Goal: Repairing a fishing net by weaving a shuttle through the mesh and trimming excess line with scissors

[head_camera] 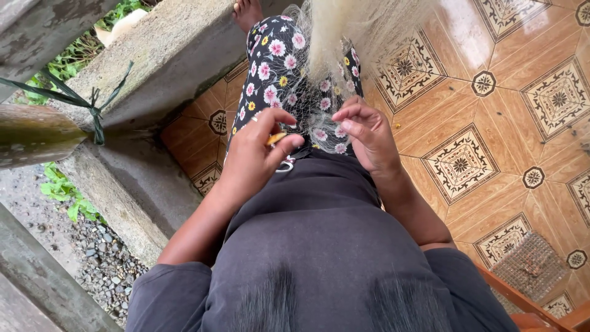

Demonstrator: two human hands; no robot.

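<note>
**Hands working fine netting over a lap**

Netting point(319, 92), a fine, pale, near-transparent mesh, hangs down from the top edge of the view in a thick gathered bundle and spreads out thin over the person's lap. It lies across trousers point(276, 67) of dark cloth printed with small pink, white and yellow flowers.

The left hand point(255, 157) is curled, thumb and forefinger pinched together on a small flat yellow-orange tool point(276, 138), only whose tip shows between the fingers. The right hand point(367, 136) sits just beside it, fingers bent and closed on a fold of the mesh at the lower edge of the spread net. The two hands are near each other but not touching, both above the lap.

A loose, dark grey shirt point(326, 246) of soft matte cloth fills the bottom of the view.

The floor point(491, 123) to the right is glossy orange-brown tile, set with cream square and octagonal ornaments. A rough grey concrete ledge point(160, 55) runs along the floor's left edge. Beyond it lie gravel point(104, 258) and green leaves. A weathered post point(31, 135) at the left is bound with a knotted green strap point(95, 110).
</note>
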